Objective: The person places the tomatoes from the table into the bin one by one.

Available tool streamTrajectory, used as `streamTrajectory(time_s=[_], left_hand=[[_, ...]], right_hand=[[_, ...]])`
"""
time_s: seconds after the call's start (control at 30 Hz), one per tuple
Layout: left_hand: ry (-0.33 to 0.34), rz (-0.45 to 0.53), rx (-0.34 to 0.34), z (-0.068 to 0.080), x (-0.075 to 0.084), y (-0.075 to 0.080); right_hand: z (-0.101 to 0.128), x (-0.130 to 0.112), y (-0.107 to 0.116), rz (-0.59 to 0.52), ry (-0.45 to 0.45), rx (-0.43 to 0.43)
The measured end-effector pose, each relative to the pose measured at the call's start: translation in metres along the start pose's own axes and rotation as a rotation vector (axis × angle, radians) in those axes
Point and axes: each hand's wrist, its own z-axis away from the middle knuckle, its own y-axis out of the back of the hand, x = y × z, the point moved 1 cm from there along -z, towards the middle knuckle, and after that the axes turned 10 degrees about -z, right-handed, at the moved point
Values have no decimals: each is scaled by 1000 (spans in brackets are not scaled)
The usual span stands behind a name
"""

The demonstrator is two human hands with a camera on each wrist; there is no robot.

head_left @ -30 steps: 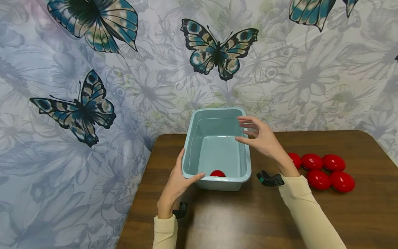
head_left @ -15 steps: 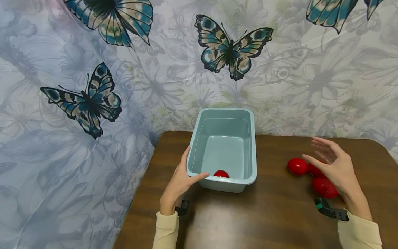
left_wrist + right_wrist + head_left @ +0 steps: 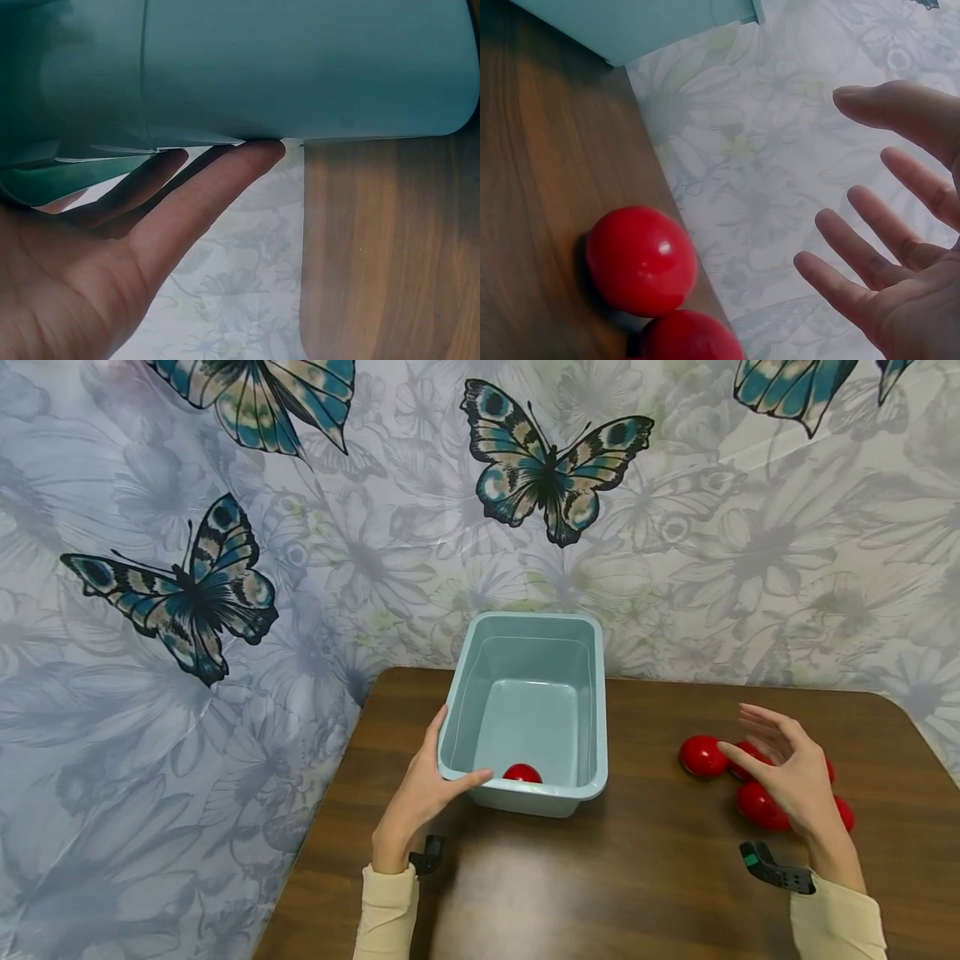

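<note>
My left hand (image 3: 420,793) holds the near left corner of a pale blue-green plastic basin (image 3: 532,718). Its thumb lies over the front rim, while the fingers (image 3: 202,195) lie against the outer side in the left wrist view. One shiny red ball (image 3: 522,773) is inside the basin by the front wall, partly hidden by the rim. Over a group of red balls (image 3: 702,756) on the right of the table hovers my right hand (image 3: 798,781), fingers and thumb spread. In the right wrist view, a red ball (image 3: 641,261) lies apart from the fingers.
The basin stands on a brown wooden table (image 3: 637,877) close to its back edge. Behind the table hangs a butterfly-and-flower patterned backdrop (image 3: 750,543). A dark band (image 3: 776,868) is on the right wrist, another (image 3: 427,855) on the left.
My right hand has moved from beside the basin's right rim to over the red balls, lowering slightly at the end. My left hand has stayed on the basin.
</note>
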Motion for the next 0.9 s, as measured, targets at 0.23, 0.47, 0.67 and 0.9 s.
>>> streamTrajectory(time_s=[0.23,0.47,0.67,0.9], left_hand=[[-5,19,-11,2,0,1],[0,19,-8,4,0,0],[-4,33,-10,5,0,-1],[-16,38,-5,5,-1,1]], right_hand=[[-2,20,-7,-14,-40,19],[3,64,-28,192,-145,81],[9,82,-40,295,-180,107],[10,83,-45,316,-220,118]])
